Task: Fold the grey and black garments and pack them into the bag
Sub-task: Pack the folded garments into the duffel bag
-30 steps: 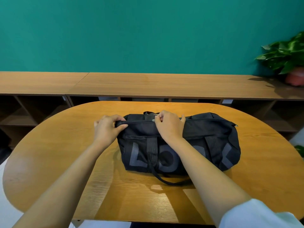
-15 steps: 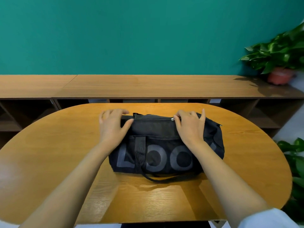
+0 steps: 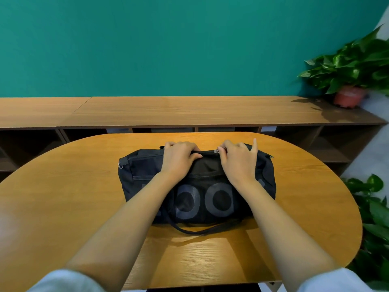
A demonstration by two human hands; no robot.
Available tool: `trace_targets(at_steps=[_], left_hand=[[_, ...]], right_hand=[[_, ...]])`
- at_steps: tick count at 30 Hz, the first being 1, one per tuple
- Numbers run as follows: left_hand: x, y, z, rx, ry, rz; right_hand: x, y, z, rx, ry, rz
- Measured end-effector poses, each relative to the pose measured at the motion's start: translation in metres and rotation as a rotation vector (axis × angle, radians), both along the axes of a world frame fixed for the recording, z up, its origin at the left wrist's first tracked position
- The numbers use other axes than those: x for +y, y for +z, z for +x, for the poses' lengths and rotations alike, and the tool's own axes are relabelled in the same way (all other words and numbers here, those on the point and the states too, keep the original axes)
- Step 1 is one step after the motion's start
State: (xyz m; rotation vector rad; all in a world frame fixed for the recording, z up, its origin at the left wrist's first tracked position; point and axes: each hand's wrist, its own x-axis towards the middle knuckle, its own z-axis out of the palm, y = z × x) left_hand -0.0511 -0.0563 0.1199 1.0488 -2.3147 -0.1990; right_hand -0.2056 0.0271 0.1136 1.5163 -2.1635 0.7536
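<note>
A black duffel bag (image 3: pixel 134 175) with large grey letters lies on the oval wooden table (image 3: pixel 63 197). My left hand (image 3: pixel 179 158) grips the bag's top edge along the zip line, fingers curled over it. My right hand (image 3: pixel 239 160) pinches the silver zip pull (image 3: pixel 216 151) at the top, with the little finger sticking up. The zip looks closed to the left of the pull. A black strap (image 3: pixel 197 229) loops onto the table in front of the bag. No grey or black garments are in view.
A long low wooden shelf unit (image 3: pixel 189 110) runs behind the table below a teal wall. A potted plant (image 3: pixel 349 81) stands on its right end, and more leaves (image 3: pixel 374 218) reach in beside the table's right edge.
My right hand has drawn the zip pull further along the bag's top. My left hand has shifted right along the top edge. The camera view has swung left.
</note>
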Motion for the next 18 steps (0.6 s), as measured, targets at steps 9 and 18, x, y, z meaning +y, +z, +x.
trace_targets(at_steps=[9,18], left_hand=[[0.001,0.0,0.001,0.03,0.043,-0.035],[0.005,-0.002,0.003,0.008,0.025,-0.006]], right_hand=[[0.025,0.001,-0.057,-0.145,-0.189,0.029],[0.045,-0.002,-0.088,-0.316,-0.278,0.08]])
